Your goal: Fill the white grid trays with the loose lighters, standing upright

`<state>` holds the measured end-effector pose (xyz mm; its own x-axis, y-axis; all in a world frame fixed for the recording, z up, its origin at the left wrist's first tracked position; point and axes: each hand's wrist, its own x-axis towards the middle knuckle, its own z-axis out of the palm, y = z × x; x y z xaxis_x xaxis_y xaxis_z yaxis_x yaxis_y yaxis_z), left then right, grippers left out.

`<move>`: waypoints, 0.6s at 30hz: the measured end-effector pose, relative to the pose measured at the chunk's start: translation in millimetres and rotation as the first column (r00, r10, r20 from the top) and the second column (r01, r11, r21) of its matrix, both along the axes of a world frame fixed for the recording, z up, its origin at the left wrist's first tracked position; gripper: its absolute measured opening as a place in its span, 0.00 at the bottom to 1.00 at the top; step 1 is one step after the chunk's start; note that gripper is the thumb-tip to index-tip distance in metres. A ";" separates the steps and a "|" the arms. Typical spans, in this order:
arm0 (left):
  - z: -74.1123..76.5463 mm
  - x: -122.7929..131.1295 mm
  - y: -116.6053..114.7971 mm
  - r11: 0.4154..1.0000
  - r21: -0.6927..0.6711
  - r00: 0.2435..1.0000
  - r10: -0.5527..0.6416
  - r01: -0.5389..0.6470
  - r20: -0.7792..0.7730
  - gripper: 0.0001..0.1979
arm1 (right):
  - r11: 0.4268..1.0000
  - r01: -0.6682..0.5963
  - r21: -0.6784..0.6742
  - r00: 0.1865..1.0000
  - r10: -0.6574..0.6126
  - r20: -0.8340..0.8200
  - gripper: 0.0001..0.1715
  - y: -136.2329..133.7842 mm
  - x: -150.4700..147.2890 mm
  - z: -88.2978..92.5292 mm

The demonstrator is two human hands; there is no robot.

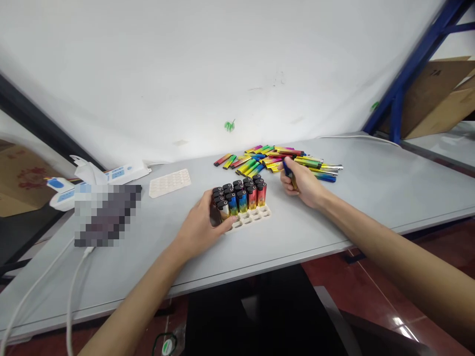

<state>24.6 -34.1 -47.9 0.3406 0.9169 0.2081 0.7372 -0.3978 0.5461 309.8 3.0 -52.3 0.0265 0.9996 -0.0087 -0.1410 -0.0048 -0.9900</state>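
A grey table [371, 198] seen from above, with a person's two bare forearms reaching in from the bottom edge. The left hand [202, 225] cups the left end of a white tray [256, 216] near the middle of the table. Its grip is curled around that end, thumb at the front edge and fingers behind the rows. The tray's back rows are filled with upright lighters [241, 195], black caps up, bodies in rainbow colours. The front row of cells is bare.

The right hand [302, 185] lies just right of the tray, its grip clenched on a single lighter [288, 170] that sticks up out of the fist, dark blue at the top. Just behind this hand lies a loose pile of lighters [274, 159], flat on the table, yellow, green, red and blue.

To the left, well apart from the tray, lies a second tray [169, 182] with nothing in it. Further left are white power strips [111, 174], and white cables [74, 287] trail off the table's near edge. A white wall [222, 59] rises behind. At far right, a blue rack post [411, 69] stands before cardboard boxes [438, 94].
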 end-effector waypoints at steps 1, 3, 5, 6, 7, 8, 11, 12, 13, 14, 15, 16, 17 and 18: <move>-0.1 0.0 0.1 1.000 0.001 1.000 -0.001 0.001 0.002 0.24 | 1.000 0.015 -0.015 1.000 -0.015 -0.011 0.26 0.5 0.6 0.8; -0.1 0.1 0.1 1.000 0.004 1.000 -0.005 0.005 0.003 0.25 | 0.998 0.042 -0.049 0.999 -0.043 -0.013 0.30 1.4 1.9 2.1; -0.1 0.3 0.1 1.000 0.009 1.000 -0.008 0.008 0.002 0.26 | 0.996 0.054 -0.074 0.998 -0.055 -0.011 0.30 1.8 2.9 3.0; 0.0 0.3 0.1 1.000 0.010 1.000 -0.010 0.010 0.001 0.26 | 0.995 0.056 -0.080 0.998 -0.057 -0.014 0.29 1.7 3.3 3.2; -0.1 0.3 0.1 1.000 0.010 1.000 -0.011 0.011 -0.001 0.26 | 0.995 0.055 -0.080 0.998 -0.057 -0.019 0.28 1.6 3.6 3.3; -0.1 0.3 0.1 1.000 0.012 1.000 -0.010 0.010 -0.002 0.26 | 0.996 0.053 -0.077 0.998 -0.055 -0.024 0.27 1.5 3.8 3.2; -0.2 0.0 0.0 1.000 0.020 1.000 -0.003 0.004 -0.011 0.26 | 0.996 0.057 -0.073 0.998 -0.059 -0.034 0.26 1.1 3.9 2.6; -0.1 0.0 -0.1 1.000 0.021 1.000 0.001 0.000 -0.014 0.26 | 0.996 0.059 -0.073 0.997 -0.062 -0.034 0.25 1.1 3.9 2.5; -0.1 0.0 -0.2 1.000 0.021 1.000 0.003 -0.003 -0.017 0.25 | 0.995 0.065 -0.072 0.997 -0.068 -0.033 0.25 1.0 3.7 2.5; 0.0 0.1 -0.3 1.000 0.021 1.000 0.004 -0.004 -0.018 0.25 | 0.995 0.072 -0.071 0.997 -0.075 -0.032 0.25 1.0 3.5 2.6; 0.1 0.2 -0.3 1.000 0.021 1.000 0.005 -0.004 -0.019 0.25 | 0.994 0.079 -0.069 0.996 -0.081 -0.031 0.26 0.8 3.2 3.0; 0.1 0.3 -0.3 1.000 0.022 1.000 0.003 -0.003 -0.018 0.26 | 0.994 0.083 -0.069 0.996 -0.085 -0.032 0.26 0.6 2.8 3.5; 0.2 0.4 -0.3 1.000 0.022 1.000 0.000 0.000 -0.018 0.26 | 0.994 0.086 -0.069 0.996 -0.089 -0.032 0.27 0.3 2.4 4.1; 0.1 0.4 -0.2 1.000 0.024 1.000 -0.001 0.001 -0.018 0.26 | 0.994 0.090 -0.067 0.995 -0.092 -0.031 0.29 0.0 1.9 4.7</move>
